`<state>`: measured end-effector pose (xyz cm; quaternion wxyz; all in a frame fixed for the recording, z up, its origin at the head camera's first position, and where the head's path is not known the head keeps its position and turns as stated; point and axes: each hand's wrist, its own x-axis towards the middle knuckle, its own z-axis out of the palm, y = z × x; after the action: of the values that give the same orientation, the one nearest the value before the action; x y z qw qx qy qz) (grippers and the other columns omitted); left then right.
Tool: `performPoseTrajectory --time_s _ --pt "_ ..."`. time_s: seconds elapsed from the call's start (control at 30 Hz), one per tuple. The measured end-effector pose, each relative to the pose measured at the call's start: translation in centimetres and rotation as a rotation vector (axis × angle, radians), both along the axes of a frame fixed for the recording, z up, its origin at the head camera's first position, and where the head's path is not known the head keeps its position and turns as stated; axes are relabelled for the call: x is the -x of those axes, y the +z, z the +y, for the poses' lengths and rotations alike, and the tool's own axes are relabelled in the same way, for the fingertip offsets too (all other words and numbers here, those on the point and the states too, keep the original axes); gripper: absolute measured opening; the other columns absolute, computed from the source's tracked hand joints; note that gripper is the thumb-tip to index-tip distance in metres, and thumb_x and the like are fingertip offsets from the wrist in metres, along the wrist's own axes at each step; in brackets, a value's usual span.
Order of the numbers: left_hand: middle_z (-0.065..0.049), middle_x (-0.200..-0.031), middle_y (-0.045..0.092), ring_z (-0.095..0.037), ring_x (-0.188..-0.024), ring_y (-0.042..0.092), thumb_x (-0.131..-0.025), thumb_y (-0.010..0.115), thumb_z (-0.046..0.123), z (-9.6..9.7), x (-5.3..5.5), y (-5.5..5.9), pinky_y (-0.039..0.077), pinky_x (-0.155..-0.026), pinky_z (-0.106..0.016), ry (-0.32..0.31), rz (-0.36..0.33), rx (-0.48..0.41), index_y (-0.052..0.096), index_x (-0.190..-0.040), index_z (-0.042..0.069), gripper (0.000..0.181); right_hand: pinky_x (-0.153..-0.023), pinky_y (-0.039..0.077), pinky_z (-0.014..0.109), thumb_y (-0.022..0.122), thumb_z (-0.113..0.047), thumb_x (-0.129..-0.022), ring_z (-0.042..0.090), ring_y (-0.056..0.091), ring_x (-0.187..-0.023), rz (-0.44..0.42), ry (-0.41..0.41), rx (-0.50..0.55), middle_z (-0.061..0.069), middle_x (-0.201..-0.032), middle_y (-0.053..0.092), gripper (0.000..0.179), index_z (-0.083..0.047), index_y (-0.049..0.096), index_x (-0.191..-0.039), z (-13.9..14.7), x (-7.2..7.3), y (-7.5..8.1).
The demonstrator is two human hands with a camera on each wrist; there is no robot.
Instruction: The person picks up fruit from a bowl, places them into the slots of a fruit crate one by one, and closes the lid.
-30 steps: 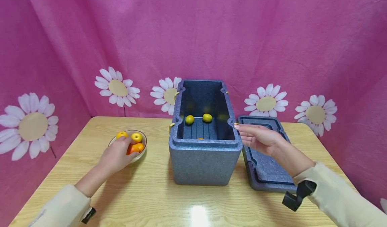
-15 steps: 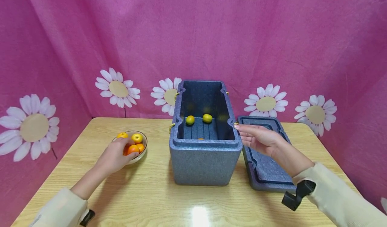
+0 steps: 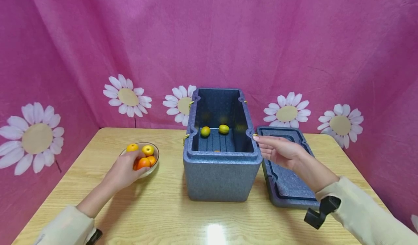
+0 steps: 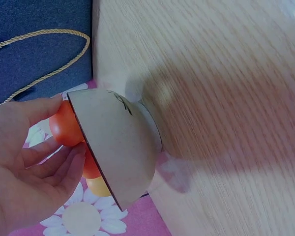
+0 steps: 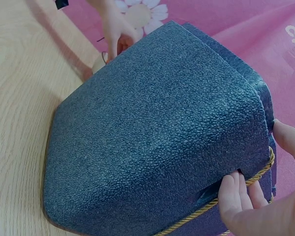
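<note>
My left hand (image 3: 122, 168) reaches into a pale bowl (image 4: 120, 142) of orange and yellow fruits at the left. Its thumb and fingers grip a round orange fruit (image 4: 65, 125) at the bowl's rim. A yellow fruit (image 3: 148, 150) and another orange-yellow one (image 3: 132, 148) lie beside the fingers. In the middle stands a grey foam box (image 3: 218, 179) without its lid, with two yellow-green fruits (image 3: 223, 129) on its floor; one orange fruit is mostly hidden behind the near wall. My right hand (image 3: 287, 151) holds the box's right side, thumb at the rim, fingers at a slot by the rope.
The grey box lid (image 3: 294, 183) lies on the wooden table (image 3: 156, 216) to the right of the box. A yellow twisted rope (image 5: 258, 174) loops along the box's side. A pink cloth (image 3: 215, 38) with daisies hangs behind.
The left hand has drawn back very slightly to the left at the bowl, showing more of the orange fruits. The right hand stays in place on the box.
</note>
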<state>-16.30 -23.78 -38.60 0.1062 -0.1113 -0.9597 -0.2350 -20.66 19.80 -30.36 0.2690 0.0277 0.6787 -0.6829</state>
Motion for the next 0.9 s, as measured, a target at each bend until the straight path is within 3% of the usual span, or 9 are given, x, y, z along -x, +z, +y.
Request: performPoseTrajectory --time_s 0.13,0.3,0.43,0.5,0.63,0.8,0.9 --pt "-0.008 -0.086 0.066 -0.020 -0.077 0.056 -0.078 0.077 0.014 0.1 -0.1 0.2 0.047 -0.069 -0.032 0.014 0.006 -0.005 0.065 -0.095 0.001 0.025 -0.084 0.054 0.016 0.064 -0.033 -0.091 -0.001 0.061 -0.097 0.006 0.002 -0.002 0.009 -0.139 0.045 0.082 0.002 0.020 -0.150 0.0 0.0 -0.1" --pt "-0.012 -0.089 0.068 -0.023 -0.078 0.058 -0.078 0.076 0.014 0.3 0.1 0.8 0.049 -0.070 -0.034 0.022 0.020 -0.029 0.065 -0.101 -0.002 0.030 -0.090 0.053 0.017 0.063 -0.034 -0.092 0.004 0.054 -0.113 0.001 0.018 -0.005 0.017 -0.156 0.026 0.083 0.001 0.016 -0.151 0.0 0.1 -0.1" --pt "-0.015 -0.095 0.069 -0.025 -0.082 0.061 -0.080 0.076 0.017 0.6 0.4 1.5 0.051 -0.074 -0.038 0.029 -0.001 -0.056 0.064 -0.107 -0.002 0.035 -0.089 0.053 0.018 0.063 -0.032 -0.092 0.003 0.058 -0.109 -0.001 0.014 0.013 0.013 -0.146 0.040 0.082 0.002 0.017 -0.151 0.0 0.1 -0.2" --pt "-0.017 -0.098 0.069 -0.028 -0.086 0.062 -0.081 0.075 0.018 0.9 0.4 1.8 0.053 -0.077 -0.041 0.031 -0.017 -0.074 0.063 -0.109 -0.002 0.037 -0.085 0.054 0.017 0.064 -0.032 -0.092 -0.001 0.061 -0.097 -0.004 0.008 0.020 0.010 -0.141 0.042 0.082 0.003 0.017 -0.151 0.0 0.0 -0.2" --pt "-0.018 -0.103 0.069 -0.031 -0.091 0.065 -0.083 0.073 0.019 1.6 0.9 2.2 0.054 -0.081 -0.045 0.033 -0.037 -0.108 0.063 -0.110 0.000 0.035 -0.083 0.054 0.016 0.064 -0.033 -0.092 -0.001 0.060 -0.096 -0.009 0.002 0.006 0.011 -0.143 0.039 0.083 0.002 0.017 -0.151 0.0 0.0 0.1" --pt "-0.016 -0.101 0.070 -0.029 -0.091 0.065 -0.084 0.072 0.021 2.6 1.5 2.3 0.054 -0.081 -0.043 0.043 -0.038 -0.147 0.063 -0.109 0.002 0.032 -0.082 0.054 0.016 0.065 -0.032 -0.091 0.000 0.062 -0.094 -0.014 -0.008 0.013 0.001 -0.123 0.052 0.084 0.002 0.017 -0.151 -0.1 0.0 0.2" --pt "-0.015 -0.100 0.070 -0.028 -0.090 0.065 -0.084 0.073 0.021 3.2 1.8 2.2 0.054 -0.081 -0.042 0.042 -0.042 -0.186 0.064 -0.108 0.002 0.033 -0.083 0.054 0.017 0.065 -0.032 -0.091 0.000 0.062 -0.094 -0.016 -0.005 0.016 0.003 -0.126 0.052 0.083 0.001 0.017 -0.151 -0.1 0.0 0.2"
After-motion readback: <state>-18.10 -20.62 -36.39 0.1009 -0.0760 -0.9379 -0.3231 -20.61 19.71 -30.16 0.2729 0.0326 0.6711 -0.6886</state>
